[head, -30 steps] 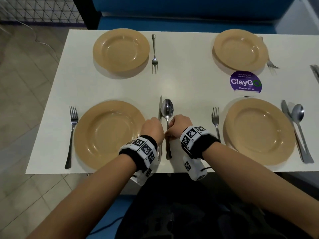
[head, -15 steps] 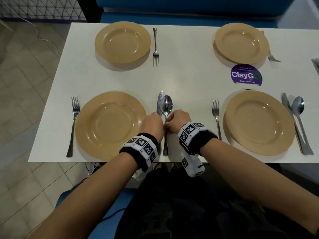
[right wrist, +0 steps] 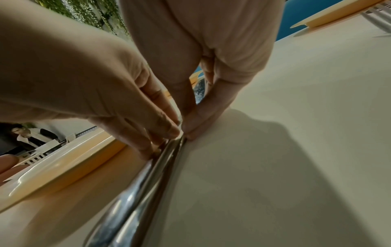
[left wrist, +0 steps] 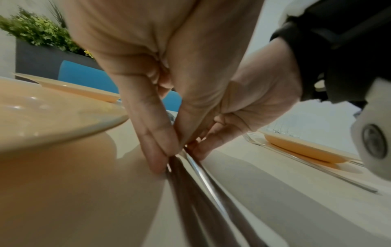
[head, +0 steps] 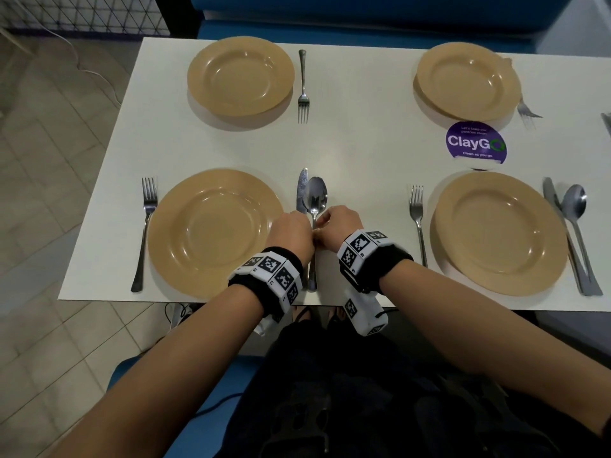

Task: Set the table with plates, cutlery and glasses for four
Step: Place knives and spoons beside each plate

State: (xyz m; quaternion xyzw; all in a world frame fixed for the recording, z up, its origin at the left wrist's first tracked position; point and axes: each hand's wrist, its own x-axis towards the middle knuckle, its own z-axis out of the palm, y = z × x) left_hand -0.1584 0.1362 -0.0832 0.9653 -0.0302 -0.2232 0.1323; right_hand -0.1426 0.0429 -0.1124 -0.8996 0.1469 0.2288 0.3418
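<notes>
Right of the near-left tan plate (head: 215, 233) a knife (head: 301, 190) and a spoon (head: 315, 196) lie side by side on the white table (head: 357, 153). My left hand (head: 292, 231) pinches the knife handle (left wrist: 186, 183) from the plate side. My right hand (head: 335, 226) pinches the spoon handle (right wrist: 148, 192) from the other side. The fingertips of both hands meet over the two handles, which touch each other. A fork (head: 145, 226) lies left of that plate.
Three more tan plates (head: 240, 76) (head: 466, 81) (head: 499, 233) stand on the table, each with a fork (head: 303, 87) (head: 417, 219) (head: 527, 110) beside it. A knife and spoon (head: 573, 233) lie at the far right. A purple ClayGo sticker (head: 476, 143) marks the tabletop. A blue bench (head: 363, 14) runs behind.
The knife and spoon have slid slightly toward the near table edge, with both hands staying on their handles. The head view has shifted a little.
</notes>
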